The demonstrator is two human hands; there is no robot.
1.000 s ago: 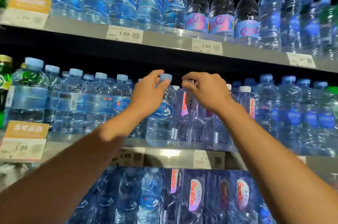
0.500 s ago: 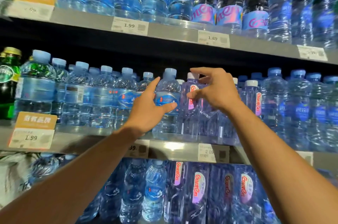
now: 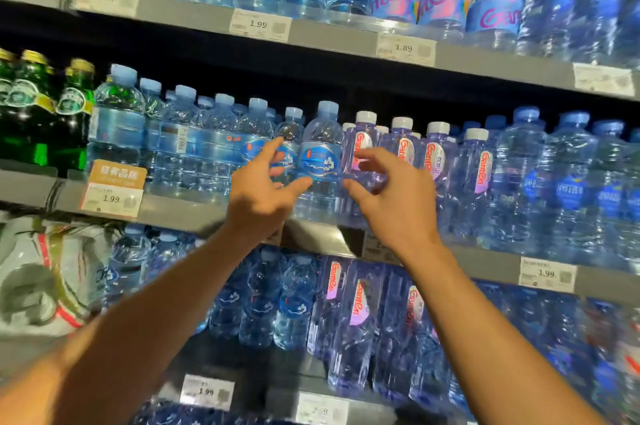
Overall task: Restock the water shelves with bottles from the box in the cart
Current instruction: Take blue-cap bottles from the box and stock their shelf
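On the middle shelf (image 3: pixel 194 213) stands a clear water bottle (image 3: pixel 320 161) with a light blue cap and a blue label. Right of it is a purple-tinted bottle (image 3: pixel 362 147) with a white cap. My left hand (image 3: pixel 263 189) is just left of the blue-label bottle, fingers spread, and its thumb tip touches the bottle's lower body. My right hand (image 3: pixel 391 199) hovers in front of the purple bottle with fingers loosely bent, holding nothing. The box and cart are out of view.
The upper shelf (image 3: pixel 329 33) and the lower shelf (image 3: pixel 277 386) are packed with water bottles. Green glass bottles (image 3: pixel 41 112) stand at the far left of the middle shelf. Price tags (image 3: pixel 110 197) hang along the shelf edges. A white bag (image 3: pixel 45 272) sits at lower left.
Both hands have let go of the bottle caps, dropped to the bottles' bodies and opened. The two bottles now stand on the middle shelf.
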